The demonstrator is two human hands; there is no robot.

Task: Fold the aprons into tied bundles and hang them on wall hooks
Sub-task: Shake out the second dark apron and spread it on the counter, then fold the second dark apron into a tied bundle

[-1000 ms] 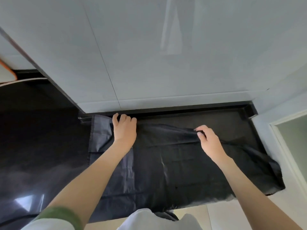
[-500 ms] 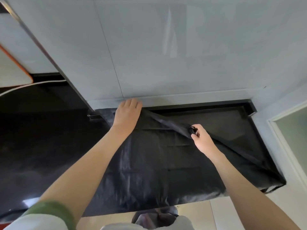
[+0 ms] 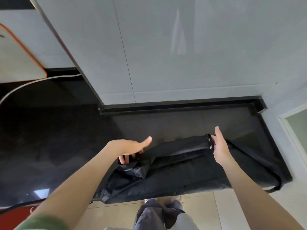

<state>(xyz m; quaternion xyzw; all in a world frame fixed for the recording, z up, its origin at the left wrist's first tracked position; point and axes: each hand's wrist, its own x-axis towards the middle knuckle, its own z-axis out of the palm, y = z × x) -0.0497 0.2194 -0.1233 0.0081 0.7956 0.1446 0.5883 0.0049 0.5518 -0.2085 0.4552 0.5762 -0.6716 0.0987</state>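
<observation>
A black apron [image 3: 191, 176] lies on the dark countertop [image 3: 182, 123], with its far half folded back toward the near edge. My left hand [image 3: 131, 149] holds the left end of the raised fold, fingers tucked under the cloth and thumb stretched out. At the right end of the fold, beside a small strap loop [image 3: 209, 141], my right hand [image 3: 220, 147] grips the cloth with its thumb pointing up. A strap [image 3: 277, 186] hangs over the counter's right front corner. No wall hooks are in view.
A grey tiled wall [image 3: 182, 55] rises behind the counter's raised black rim [image 3: 166, 107]. A white board with an orange edge [image 3: 18, 55] and a white cable [image 3: 33, 83] sit far left. A red object [image 3: 13, 214] is at the bottom left, beige floor tiles below.
Both hands have pulled the apron's far edge back from the wall toward me, doubling the cloth over itself. The far strip of counter is now bare. The camera has tilted.
</observation>
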